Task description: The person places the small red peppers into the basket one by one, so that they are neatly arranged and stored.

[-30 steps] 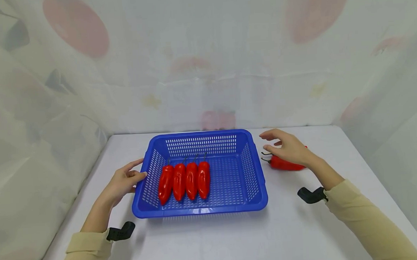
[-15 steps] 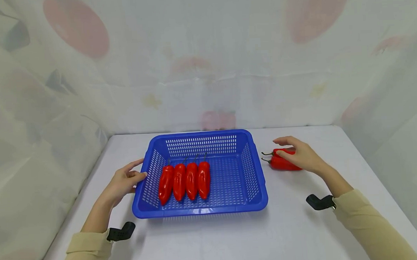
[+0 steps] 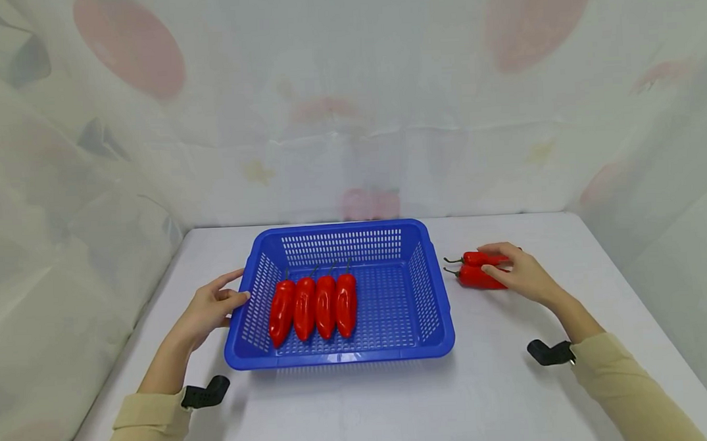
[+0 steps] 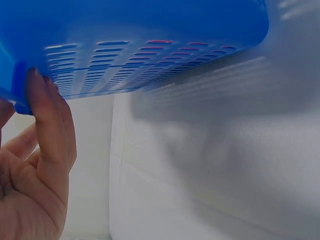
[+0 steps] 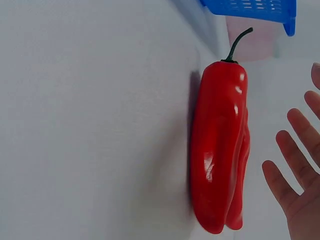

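Note:
A blue plastic basket (image 3: 342, 358) stands in the middle of the table in the head view. Its left rim is held by my left hand (image 3: 208, 309), thumb on the rim and fingers against the outer side. Inside, several red peppers (image 3: 325, 307) lie side by side towards the left. Two more red peppers lie on the table to the basket's right, a front one (image 3: 477, 278) and a back one (image 3: 472, 258). Over their blunt ends hovers my right hand (image 3: 524, 273), partly covering them. In the right wrist view its fingers (image 5: 295, 150) are spread, apart from the pepper (image 5: 220, 145).
The white table (image 3: 338, 412) is bordered by a pale patterned sheet (image 3: 349, 115) at the back and both sides. A dark wrist camera (image 3: 206, 393) is strapped to the left forearm, another camera (image 3: 550, 353) to the right.
My right hand has moved right and towards me, from beside the basket's right rim to above the two loose peppers. The left hand and basket have stayed in place.

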`<state>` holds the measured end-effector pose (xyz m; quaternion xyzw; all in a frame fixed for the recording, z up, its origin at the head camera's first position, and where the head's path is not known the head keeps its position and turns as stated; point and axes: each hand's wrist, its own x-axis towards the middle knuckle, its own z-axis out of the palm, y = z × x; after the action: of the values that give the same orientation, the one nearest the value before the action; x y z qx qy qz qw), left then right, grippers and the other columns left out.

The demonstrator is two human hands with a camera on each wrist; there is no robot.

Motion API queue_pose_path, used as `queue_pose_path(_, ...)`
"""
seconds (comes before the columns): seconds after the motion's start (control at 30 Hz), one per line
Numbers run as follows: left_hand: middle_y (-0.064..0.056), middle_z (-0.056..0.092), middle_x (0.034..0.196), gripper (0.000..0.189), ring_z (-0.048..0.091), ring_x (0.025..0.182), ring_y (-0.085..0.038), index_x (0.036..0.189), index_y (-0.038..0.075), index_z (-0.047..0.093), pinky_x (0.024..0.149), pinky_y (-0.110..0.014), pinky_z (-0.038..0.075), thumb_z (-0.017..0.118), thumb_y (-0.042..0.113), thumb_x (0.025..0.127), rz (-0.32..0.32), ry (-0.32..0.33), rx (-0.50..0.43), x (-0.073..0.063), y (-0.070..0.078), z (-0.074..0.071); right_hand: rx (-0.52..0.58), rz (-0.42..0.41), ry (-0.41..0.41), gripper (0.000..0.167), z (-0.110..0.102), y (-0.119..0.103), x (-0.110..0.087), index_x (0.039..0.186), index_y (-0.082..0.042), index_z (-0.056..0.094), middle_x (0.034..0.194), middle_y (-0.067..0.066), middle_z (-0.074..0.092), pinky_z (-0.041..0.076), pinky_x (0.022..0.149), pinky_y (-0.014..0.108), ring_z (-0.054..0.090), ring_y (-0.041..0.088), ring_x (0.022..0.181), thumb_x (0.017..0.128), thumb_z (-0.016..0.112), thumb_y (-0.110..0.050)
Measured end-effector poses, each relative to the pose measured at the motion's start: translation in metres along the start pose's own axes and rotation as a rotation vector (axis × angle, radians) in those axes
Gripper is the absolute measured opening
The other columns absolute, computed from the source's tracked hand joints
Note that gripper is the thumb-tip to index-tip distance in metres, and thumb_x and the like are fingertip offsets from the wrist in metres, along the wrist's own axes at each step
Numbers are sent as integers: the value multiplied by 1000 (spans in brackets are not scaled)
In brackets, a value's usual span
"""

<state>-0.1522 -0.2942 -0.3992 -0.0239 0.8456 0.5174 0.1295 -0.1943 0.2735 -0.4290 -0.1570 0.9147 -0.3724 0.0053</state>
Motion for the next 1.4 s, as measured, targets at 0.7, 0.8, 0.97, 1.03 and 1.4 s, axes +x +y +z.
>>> queue_pose_path(0.7,-19,59,95,67,66,79,-23,147,15,24,69,-40,57,58,26,91,-1,-5,-13,-1,1,0,-20,32,47,40,11,28,-10,124,-2,51,122,21,52,45,89,56,48,38,111,90,60,-20)
queue_pose_path(0.8,-18,59,94,67,66,79,-23,147,15,24,69,-41,57,58,26,91,-1,-5,-18,-1,1,0,-21,47,41,41,12,30,-9,124,-2,51,122,21,52,46,88,55,48,38,111,90,59,-22)
queue_pose_path(0.97,-18,59,94,67,66,78,-23,147,15,24,69,-40,57,58,26,91,-3,-5,-19,-1,1,0,-27,55,33,42,13,33,-9,125,-3,51,123,21,51,46,88,55,48,38,112,89,60,-22)
queue_pose_path(1.03,-19,60,94,67,66,78,-23,147,15,23,69,-40,57,58,26,91,-3,-6,-18,-1,1,0,-37,55,28,42,14,34,-9,124,-3,51,123,21,51,46,88,54,47,38,112,88,62,-20)
queue_pose_path(1.4,-20,60,95,67,66,79,-23,147,15,23,69,-40,57,58,27,91,0,-3,-11,-1,1,0,-85,54,18,42,21,39,-9,125,-2,51,122,22,50,46,88,56,45,40,113,85,63,-8)
